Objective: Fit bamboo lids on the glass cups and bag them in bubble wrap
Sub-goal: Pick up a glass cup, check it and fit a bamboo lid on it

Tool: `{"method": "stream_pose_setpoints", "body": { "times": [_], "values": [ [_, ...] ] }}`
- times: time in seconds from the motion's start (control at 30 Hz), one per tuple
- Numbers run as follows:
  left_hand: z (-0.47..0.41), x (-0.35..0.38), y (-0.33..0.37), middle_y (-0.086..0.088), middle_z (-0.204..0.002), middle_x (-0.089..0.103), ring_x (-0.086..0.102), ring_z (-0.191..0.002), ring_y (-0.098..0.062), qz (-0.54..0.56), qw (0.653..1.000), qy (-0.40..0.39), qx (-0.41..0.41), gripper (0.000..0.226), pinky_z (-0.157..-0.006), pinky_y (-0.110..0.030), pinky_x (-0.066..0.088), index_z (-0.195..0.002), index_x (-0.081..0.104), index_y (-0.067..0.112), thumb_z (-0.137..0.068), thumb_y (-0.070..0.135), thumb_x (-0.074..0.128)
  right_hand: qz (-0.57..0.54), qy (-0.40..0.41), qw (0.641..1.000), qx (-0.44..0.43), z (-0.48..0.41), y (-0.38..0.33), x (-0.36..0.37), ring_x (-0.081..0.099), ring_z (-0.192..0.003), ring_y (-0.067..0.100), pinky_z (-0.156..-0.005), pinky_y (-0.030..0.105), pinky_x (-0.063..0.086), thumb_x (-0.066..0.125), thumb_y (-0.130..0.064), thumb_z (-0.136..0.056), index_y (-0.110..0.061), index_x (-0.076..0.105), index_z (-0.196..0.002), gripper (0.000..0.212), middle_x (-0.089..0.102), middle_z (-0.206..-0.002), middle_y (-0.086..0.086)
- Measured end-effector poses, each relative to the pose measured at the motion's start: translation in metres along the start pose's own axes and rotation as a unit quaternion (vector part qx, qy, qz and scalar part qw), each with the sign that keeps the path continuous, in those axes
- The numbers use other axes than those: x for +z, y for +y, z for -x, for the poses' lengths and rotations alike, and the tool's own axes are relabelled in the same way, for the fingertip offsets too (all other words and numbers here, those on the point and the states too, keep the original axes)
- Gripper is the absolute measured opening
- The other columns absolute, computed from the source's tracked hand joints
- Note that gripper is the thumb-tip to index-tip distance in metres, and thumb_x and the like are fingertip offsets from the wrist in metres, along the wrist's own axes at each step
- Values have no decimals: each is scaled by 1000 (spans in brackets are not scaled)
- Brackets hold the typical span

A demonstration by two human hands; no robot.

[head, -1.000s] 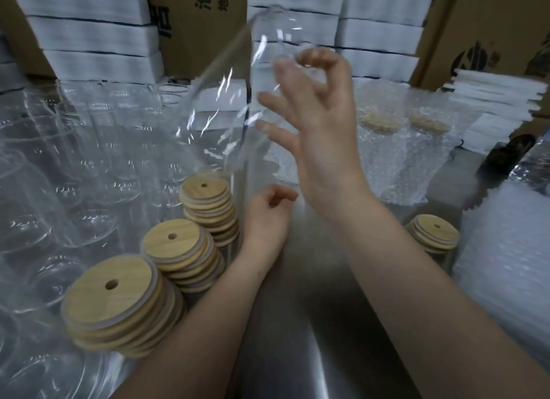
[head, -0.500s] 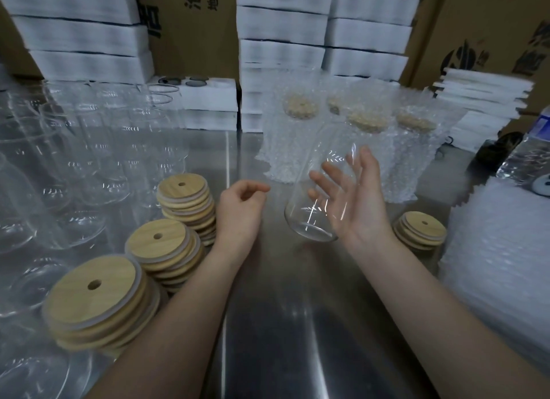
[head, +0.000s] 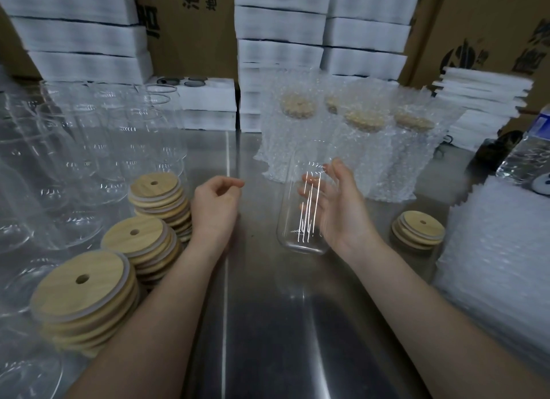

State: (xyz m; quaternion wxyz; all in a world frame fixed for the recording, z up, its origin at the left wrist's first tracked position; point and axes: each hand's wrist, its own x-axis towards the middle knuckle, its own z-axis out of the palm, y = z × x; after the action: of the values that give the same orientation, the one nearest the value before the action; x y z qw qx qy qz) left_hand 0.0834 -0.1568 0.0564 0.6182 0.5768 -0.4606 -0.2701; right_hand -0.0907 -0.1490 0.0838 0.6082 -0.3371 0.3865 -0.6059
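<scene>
My right hand holds a clear glass cup upright just over the steel table, fingers wrapped behind it; the cup has no lid. Loosely curled and holding nothing, my left hand rests on the table beside three stacks of bamboo lids. A smaller stack of lids lies right of the cup. Behind the cup stand several lidded cups in bubble-wrap bags. A pile of flat bubble-wrap bags sits at the right.
Many empty glass cups crowd the table's left side. White foam trays and cardboard boxes line the back. A water bottle lies at the far right. Bare steel runs down the middle toward me.
My right hand brought the glass cup down from head height to just above the table and turned it upright. My left hand stayed beside the lids.
</scene>
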Motion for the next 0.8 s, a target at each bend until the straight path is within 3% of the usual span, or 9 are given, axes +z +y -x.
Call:
{"method": "stream_pose_setpoints", "body": {
  "times": [0.07,0.13,0.23,0.37,0.43,0.5,0.63,0.7,0.8],
  "values": [
    [0,-1,0,6,-64,58,50,-43,7,3,1000,6,-4,19,-43,-5,35,-87,69,12,-87,1,54,13,3,1000,-7,-1,1,-1,65,-106,22,-75,30,55,56,-46,-91,-15,49,-137,56,63,-128,12],
    [0,-2,1,8,-66,59,51,-46,8,8,1000,9,-3,18,-47,-5,36,-88,69,13,-88,2,54,21,12,1000,-11,-2,2,-2,62,-115,24,-88,35,54,60,-50,-82,-15,49,-138,67,61,-131,10],
    [6,-1,7,9,-81,66,59,-76,6,30,999,-20,32,14,-69,-4,41,-90,69,13,-91,8,57,25,25,999,-23,-3,4,-1,63,-114,24,-96,39,52,64,-51,-77,-14,55,-133,68,64,-126,8],
    [25,11,22,0,-105,68,65,-103,-20,95,982,-162,22,17,-96,-36,50,-101,66,21,-93,35,61,26,26,998,-57,-1,8,2,71,-100,21,-86,39,58,66,-54,-69,-16,63,-120,64,69,-119,9],
    [37,19,29,3,-114,64,66,-103,-17,118,965,-233,0,38,-93,-39,54,-113,60,28,-83,52,64,13,12,997,-74,0,8,1,68,-107,31,-93,49,56,65,-52,-75,-11,60,-124,64,66,-124,16],
    [46,25,33,4,-123,56,65,-100,-6,120,956,-269,-11,63,-81,-25,56,-130,47,29,-74,54,61,13,1,996,-90,1,8,1,64,-113,40,-98,59,49,63,-51,-80,-7,55,-129,66,64,-126,21],
    [53,31,33,11,-126,49,61,-96,8,111,961,-253,-5,75,-79,-21,55,-131,35,35,-66,48,69,62,-17,990,-126,4,12,7,63,-115,38,-102,61,46,58,-56,-81,-17,52,-123,58,64,-127,18],
    [54,32,31,10,-123,51,63,-98,1,114,968,-225,2,81,-78,-25,56,-135,38,28,-63,44,73,106,-22,985,-133,4,15,10,63,-118,32,-105,55,45,52,-59,-82,-18,47,-133,66,60,-133,13],
    [52,32,29,2,-125,54,64,-108,-22,131,973,-191,-13,86,-84,-43,57,-139,40,23,-63,39,76,154,-47,978,-135,3,18,14,55,-128,23,-111,48,41,43,-61,-85,-21,32,-150,77,47,-148,7]
  ]
}}
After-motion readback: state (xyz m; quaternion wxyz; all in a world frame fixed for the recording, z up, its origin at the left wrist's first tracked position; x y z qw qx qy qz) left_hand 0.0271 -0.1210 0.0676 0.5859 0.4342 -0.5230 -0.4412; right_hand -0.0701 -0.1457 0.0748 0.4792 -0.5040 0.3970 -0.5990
